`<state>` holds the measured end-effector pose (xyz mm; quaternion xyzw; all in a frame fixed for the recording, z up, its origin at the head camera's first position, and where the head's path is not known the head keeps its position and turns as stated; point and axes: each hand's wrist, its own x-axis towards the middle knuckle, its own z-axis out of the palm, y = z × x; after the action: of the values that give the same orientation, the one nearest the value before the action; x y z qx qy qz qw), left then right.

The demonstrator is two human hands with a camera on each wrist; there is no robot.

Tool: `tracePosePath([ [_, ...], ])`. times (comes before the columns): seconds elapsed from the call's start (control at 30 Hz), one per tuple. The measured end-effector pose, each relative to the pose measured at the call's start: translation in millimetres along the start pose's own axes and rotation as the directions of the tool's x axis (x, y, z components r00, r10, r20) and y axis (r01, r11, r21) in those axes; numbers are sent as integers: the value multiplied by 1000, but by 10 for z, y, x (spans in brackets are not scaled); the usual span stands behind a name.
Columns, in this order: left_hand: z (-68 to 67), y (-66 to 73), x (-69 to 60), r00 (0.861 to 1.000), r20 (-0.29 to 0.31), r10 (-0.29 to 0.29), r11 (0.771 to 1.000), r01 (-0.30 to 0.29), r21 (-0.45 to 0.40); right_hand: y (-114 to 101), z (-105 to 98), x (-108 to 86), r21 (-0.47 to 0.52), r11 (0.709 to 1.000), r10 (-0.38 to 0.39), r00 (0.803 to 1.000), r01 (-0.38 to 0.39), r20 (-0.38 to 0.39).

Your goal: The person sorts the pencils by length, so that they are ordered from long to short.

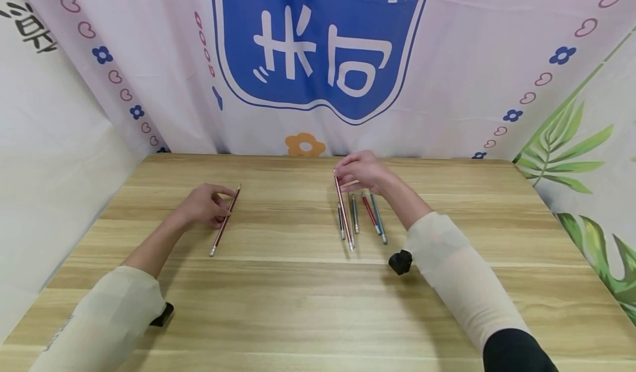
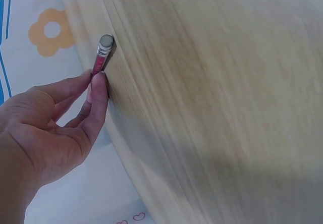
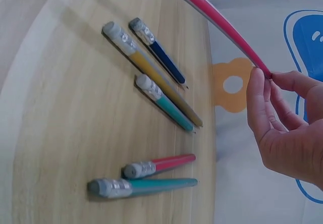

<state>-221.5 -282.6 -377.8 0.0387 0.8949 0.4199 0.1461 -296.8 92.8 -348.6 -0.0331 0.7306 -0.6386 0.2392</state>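
Observation:
On the left of the table, my left hand [image 1: 202, 205] pinches a dark red pencil [image 1: 225, 226] between thumb and fingertips. Its eraser end [image 2: 106, 42] points toward me, and the table lies just under or against it. Farther right, my right hand [image 1: 366, 172] holds another red pencil [image 1: 343, 211] by its tip end, tilted above the other pencils. Beneath and beside that hand lie a dark blue pencil [image 3: 166, 62], a yellow pencil [image 3: 164, 85], a shorter green pencil [image 3: 174, 114], a red pencil [image 3: 174, 162] and a longer green pencil [image 3: 164, 185].
The wooden table [image 1: 298, 306] ends at a hanging cloth [image 1: 462, 85] with a blue emblem. Black wrist devices [image 1: 400, 262] sit by both sleeves. A leaf-printed sheet [image 1: 586, 157] hangs along the right side.

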Motion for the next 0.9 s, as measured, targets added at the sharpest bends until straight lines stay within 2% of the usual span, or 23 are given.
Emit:
tracePosePath([
  [0.53,12,-57,26,1000,4,17,998,-17,-54,-2,190,41,8,1000,5,1000,-5,2],
  [0.9,-23,-59,12,999,34,-31,994,34,-102,7,330,95,24,1000,13,1000,-14,23],
])
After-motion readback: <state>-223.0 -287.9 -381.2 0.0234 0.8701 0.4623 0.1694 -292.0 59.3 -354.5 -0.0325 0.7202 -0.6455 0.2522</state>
